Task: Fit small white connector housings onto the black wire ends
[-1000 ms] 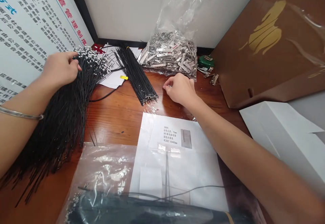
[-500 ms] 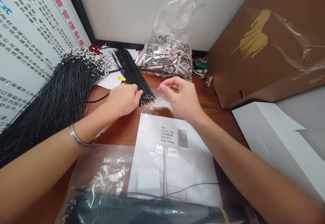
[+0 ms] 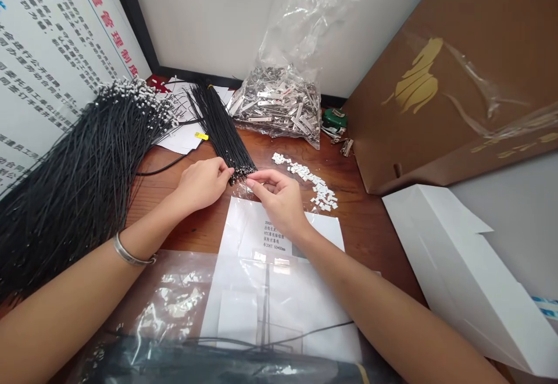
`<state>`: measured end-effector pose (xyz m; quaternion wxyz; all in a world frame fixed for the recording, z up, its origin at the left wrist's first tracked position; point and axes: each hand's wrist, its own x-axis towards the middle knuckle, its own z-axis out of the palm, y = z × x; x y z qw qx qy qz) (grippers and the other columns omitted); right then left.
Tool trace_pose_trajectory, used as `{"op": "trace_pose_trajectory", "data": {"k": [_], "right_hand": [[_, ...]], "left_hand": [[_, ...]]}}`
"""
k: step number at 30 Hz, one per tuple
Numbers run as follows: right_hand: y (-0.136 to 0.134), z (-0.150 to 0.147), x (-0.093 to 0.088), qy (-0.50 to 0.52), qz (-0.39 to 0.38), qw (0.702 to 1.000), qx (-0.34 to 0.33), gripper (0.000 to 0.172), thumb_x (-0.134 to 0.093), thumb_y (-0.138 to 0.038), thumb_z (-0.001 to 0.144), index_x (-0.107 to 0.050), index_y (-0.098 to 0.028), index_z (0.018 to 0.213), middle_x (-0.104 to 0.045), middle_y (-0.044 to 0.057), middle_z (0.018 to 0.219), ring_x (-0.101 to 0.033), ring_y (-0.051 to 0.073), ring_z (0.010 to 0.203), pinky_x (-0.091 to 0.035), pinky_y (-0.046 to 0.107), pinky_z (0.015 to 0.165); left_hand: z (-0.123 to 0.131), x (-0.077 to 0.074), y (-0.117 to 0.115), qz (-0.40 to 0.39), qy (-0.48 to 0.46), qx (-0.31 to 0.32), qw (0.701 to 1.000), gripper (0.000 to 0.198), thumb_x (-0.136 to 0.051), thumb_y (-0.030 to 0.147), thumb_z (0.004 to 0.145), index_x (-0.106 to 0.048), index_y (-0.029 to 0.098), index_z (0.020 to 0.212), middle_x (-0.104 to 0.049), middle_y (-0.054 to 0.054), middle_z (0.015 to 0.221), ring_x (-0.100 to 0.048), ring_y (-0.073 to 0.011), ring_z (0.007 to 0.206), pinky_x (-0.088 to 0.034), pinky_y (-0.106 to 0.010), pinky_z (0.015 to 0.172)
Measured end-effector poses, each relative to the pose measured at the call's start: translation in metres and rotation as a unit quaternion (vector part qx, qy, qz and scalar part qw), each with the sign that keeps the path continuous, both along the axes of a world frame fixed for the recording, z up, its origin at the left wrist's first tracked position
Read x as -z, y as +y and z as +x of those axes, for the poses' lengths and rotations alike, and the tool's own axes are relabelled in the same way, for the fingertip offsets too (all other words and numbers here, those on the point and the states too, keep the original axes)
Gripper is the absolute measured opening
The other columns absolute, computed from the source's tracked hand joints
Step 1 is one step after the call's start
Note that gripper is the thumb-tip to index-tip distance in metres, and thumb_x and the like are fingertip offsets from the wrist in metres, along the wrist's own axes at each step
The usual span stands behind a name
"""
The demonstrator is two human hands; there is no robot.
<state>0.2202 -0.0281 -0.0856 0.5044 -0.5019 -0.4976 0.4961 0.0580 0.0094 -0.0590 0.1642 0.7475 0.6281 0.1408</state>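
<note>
A bundle of thin black wires [image 3: 224, 131] lies on the table, its metal-tipped ends toward me. My left hand [image 3: 204, 182] is closed in a pinch at the left side of these tips, on a black wire as far as I can see. From the right, my right hand [image 3: 279, 198] pinches thumb and forefinger together at the same wire ends; whatever sits between them is too small to make out. Small white connector housings [image 3: 311, 180] are strewn in a curved line to the right of my right hand.
A large heap of black wires with white ends [image 3: 96, 140] fills the left. Behind stands a clear bag of metal clips [image 3: 279, 102], beside a green tape measure [image 3: 335, 119]. A brown box [image 3: 392, 134] bounds the right. Printed paper [image 3: 238, 227] and bagged wires [image 3: 244, 366] lie in front.
My right hand has moved left and down to the wire tips, uncovering the white housings. My left hand stays by the bundle, still pinched. The view has shifted slightly.
</note>
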Motion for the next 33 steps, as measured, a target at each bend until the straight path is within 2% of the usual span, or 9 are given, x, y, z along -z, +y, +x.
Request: {"op": "trace_pose_trajectory", "data": {"k": [5,8,11,15,21,24,28,33], "right_hand": [[0.001,0.000,0.001,0.004,0.010,1.000,-0.007,0.017,-0.069,-0.034,0.073,-0.064,-0.018,0.079,-0.062,0.001,0.071,-0.047,0.010,0.055,-0.036,0.025,0.047],[0.002,0.000,0.001,-0.005,0.009,1.000,-0.028,0.017,-0.066,-0.032,0.076,-0.067,-0.019,0.087,-0.063,0.001,0.073,-0.046,0.010,0.052,-0.035,0.025,0.047],[0.001,0.000,0.000,-0.041,0.022,0.998,-0.049,0.018,-0.063,-0.030,0.078,-0.070,-0.019,0.091,-0.062,0.000,0.069,-0.042,0.009,0.050,-0.034,0.025,0.046],[0.001,-0.001,0.001,-0.085,0.057,0.994,-0.040,0.014,-0.064,-0.028,0.078,-0.073,-0.019,0.083,-0.061,0.001,0.068,-0.040,0.009,0.050,-0.034,0.026,0.048],[0.002,-0.001,0.004,-0.070,0.025,0.996,-0.048,0.016,-0.068,-0.033,0.076,-0.071,-0.019,0.084,-0.049,-0.004,0.053,-0.034,0.009,0.047,-0.027,0.026,0.045],[0.002,-0.001,0.005,-0.058,0.022,0.996,-0.060,0.020,-0.068,-0.033,0.077,-0.071,-0.018,0.091,-0.056,-0.002,0.062,-0.037,0.009,0.047,-0.029,0.026,0.046],[0.000,-0.001,0.002,-0.056,0.045,0.991,-0.111,0.032,-0.064,-0.028,0.081,-0.065,-0.021,0.113,-0.063,0.001,0.081,-0.039,0.007,0.049,-0.031,0.024,0.046],[-0.001,0.000,0.002,-0.055,0.069,0.987,-0.134,0.035,-0.062,-0.025,0.083,-0.061,-0.020,0.118,-0.061,0.000,0.079,-0.037,0.006,0.048,-0.030,0.023,0.045]], "left_hand": [[-0.003,-0.002,-0.006,0.002,-0.093,-0.010,0.996,0.026,-0.048,0.038,0.086,-0.058,0.022,0.067,-0.068,-0.005,0.072,-0.059,-0.0228,0.068,-0.036,-0.030,0.061],[-0.006,-0.005,-0.012,-0.012,-0.172,-0.024,0.985,0.028,-0.051,0.037,0.083,-0.056,0.022,0.060,-0.063,-0.002,0.061,-0.055,-0.0196,0.061,-0.034,-0.029,0.057],[-0.007,-0.003,-0.018,-0.035,-0.261,-0.024,0.965,0.025,-0.054,0.033,0.081,-0.061,0.020,0.061,-0.065,-0.001,0.062,-0.057,-0.0182,0.063,-0.039,-0.027,0.060],[-0.007,0.002,-0.022,-0.042,-0.325,-0.037,0.944,0.017,-0.057,0.026,0.078,-0.066,0.020,0.065,-0.069,-0.001,0.067,-0.062,-0.0176,0.070,-0.045,-0.027,0.068],[-0.006,0.005,-0.022,-0.043,-0.353,-0.027,0.934,0.015,-0.057,0.025,0.078,-0.066,0.019,0.069,-0.071,-0.002,0.067,-0.064,-0.0173,0.067,-0.048,-0.026,0.066],[-0.008,0.005,-0.024,-0.038,-0.365,-0.006,0.930,0.015,-0.057,0.025,0.079,-0.065,0.018,0.069,-0.070,-0.001,0.066,-0.064,-0.0171,0.067,-0.048,-0.026,0.067],[-0.010,0.005,-0.028,-0.043,-0.361,0.040,0.931,0.019,-0.058,0.028,0.081,-0.064,0.018,0.068,-0.069,-0.002,0.067,-0.062,-0.0162,0.066,-0.047,-0.026,0.067],[-0.012,0.007,-0.029,-0.040,-0.354,0.082,0.931,0.020,-0.058,0.030,0.083,-0.066,0.016,0.072,-0.069,-0.002,0.071,-0.060,-0.0153,0.066,-0.045,-0.026,0.065]]}}
